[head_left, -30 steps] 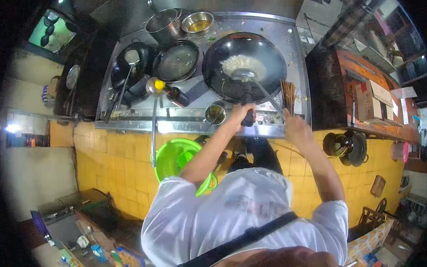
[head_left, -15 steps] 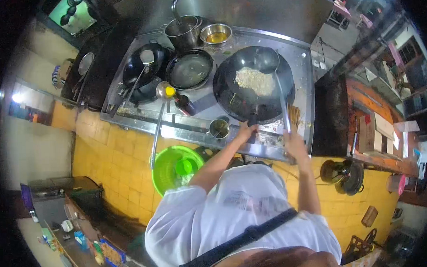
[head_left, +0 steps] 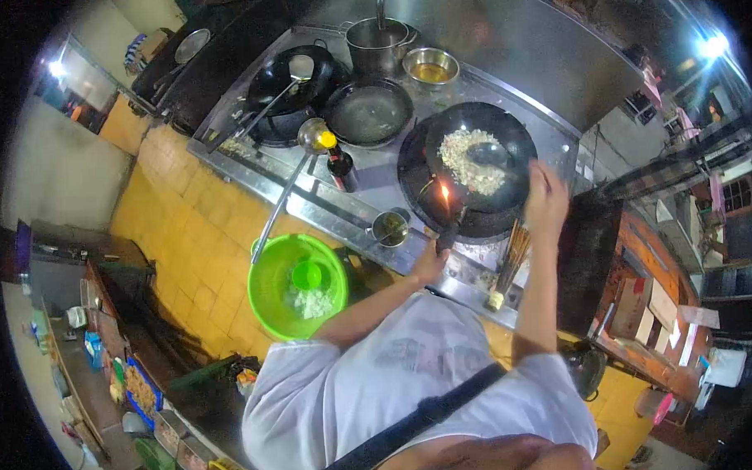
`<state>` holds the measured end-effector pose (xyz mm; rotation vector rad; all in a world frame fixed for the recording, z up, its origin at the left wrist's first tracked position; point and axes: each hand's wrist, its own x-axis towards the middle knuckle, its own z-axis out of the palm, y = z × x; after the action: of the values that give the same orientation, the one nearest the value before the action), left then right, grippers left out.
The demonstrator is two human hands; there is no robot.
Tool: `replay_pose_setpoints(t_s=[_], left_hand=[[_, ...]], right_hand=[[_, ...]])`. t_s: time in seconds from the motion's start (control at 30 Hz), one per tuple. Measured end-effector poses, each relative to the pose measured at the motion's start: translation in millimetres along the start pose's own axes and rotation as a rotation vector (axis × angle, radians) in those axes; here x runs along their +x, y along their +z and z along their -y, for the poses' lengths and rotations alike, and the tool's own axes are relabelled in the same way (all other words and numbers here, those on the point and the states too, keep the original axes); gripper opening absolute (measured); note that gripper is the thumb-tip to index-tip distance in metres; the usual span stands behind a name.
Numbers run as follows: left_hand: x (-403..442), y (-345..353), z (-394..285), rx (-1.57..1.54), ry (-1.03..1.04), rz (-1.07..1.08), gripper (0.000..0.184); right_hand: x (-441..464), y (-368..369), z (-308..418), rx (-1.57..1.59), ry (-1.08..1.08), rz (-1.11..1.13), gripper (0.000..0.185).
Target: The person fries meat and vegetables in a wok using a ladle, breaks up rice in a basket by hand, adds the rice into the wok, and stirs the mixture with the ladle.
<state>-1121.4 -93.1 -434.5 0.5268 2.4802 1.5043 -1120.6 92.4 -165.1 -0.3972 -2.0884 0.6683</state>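
Note:
My left hand (head_left: 431, 262) is wrapped round the dark handle (head_left: 449, 235) of a black wok (head_left: 518, 143), which sits tilted over the burner. A small orange flame (head_left: 445, 191) shows beside the wok near the handle. Pale, grainy food (head_left: 471, 155) lies in the wok, with the dark bowl of a ladle (head_left: 489, 155) in it. Over the wok's right edge, my right hand (head_left: 547, 197) is closed and raised; the ladle's handle is blurred near it. A bamboo brush (head_left: 513, 259) lies on the stove edge below the wok.
Left of the wok are a flat pan (head_left: 368, 113), a bottle (head_left: 341, 171), a metal cup (head_left: 390, 229) and a second wok (head_left: 292, 80). A pot (head_left: 378, 48) and a bowl (head_left: 431, 67) stand behind. A green basket (head_left: 266, 280) is at the lower left.
The view has turned and shifted. My right hand has moved up towards the wok's edge, and the ladle bowl is down in the food. The wok is tilted and a flame has appeared.

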Motion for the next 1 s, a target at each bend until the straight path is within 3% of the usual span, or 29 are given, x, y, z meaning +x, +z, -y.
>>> replay_pose_setpoints(t_s=[0.03, 0.1, 0.2, 0.3, 0.37, 0.43, 0.47, 0.57, 0.63, 0.7, 0.8, 1.0], left_hand=[[1.7, -0.9, 3.4, -0.085, -0.104, 0.092, 0.055], [2.5, -4.3, 8.6, -0.250, -0.304, 0.292, 0.056], [-3.1, -37.4, -37.9, -0.197, -0.184, 0.178, 0.050], [-3.1, -21.5, -18.3, 0.055, -0.168, 0.134, 0.049], [-5.2, -11.6, 2.1, -0.081, -0.216, 0.199, 0.051], [-1.8, -11.7, -4.4, -0.008, -0.195, 0.200, 0.052], [-1.6, -16.5, -10.4, -0.023, -0.288, 0.263, 0.053], [-2.1, -19.1, -16.3, -0.070, -0.295, 0.263, 0.054], [-5.1, -14.0, -8.5, -0.047, -0.315, 0.281, 0.054], [-9.4, -8.8, 3.6, -0.026, -0.325, 0.290, 0.055], [-1.4, -17.7, -15.5, -0.011, -0.189, 0.232, 0.049], [-2.9, -12.7, -11.0, -0.015, -0.253, 0.207, 0.044]], right_hand=[[11.6, 20.7, -0.1, -0.126, -0.260, -0.141, 0.021], [32.0, 59.5, -19.3, 0.643, -0.021, -0.064, 0.014], [80.9, 64.1, -1.4, 0.694, 0.118, -0.087, 0.015], [84.5, 61.9, 6.8, 0.886, 0.195, -0.133, 0.015], [82.6, 83.0, -3.1, 0.834, 0.232, -0.254, 0.017], [98.1, 76.1, -4.6, 0.767, 0.093, -0.124, 0.018], [100.1, 67.6, 4.2, 0.731, 0.190, -0.149, 0.018], [85.3, 62.9, 3.7, 0.693, 0.183, -0.214, 0.018], [84.3, 69.9, -7.0, 0.824, 0.235, -0.251, 0.018], [101.8, 54.0, -5.3, 0.780, 0.244, -0.099, 0.020], [96.5, 34.0, 20.9, 0.739, 0.244, -0.124, 0.022], [89.3, 35.7, 16.2, 0.844, 0.324, -0.077, 0.019]])
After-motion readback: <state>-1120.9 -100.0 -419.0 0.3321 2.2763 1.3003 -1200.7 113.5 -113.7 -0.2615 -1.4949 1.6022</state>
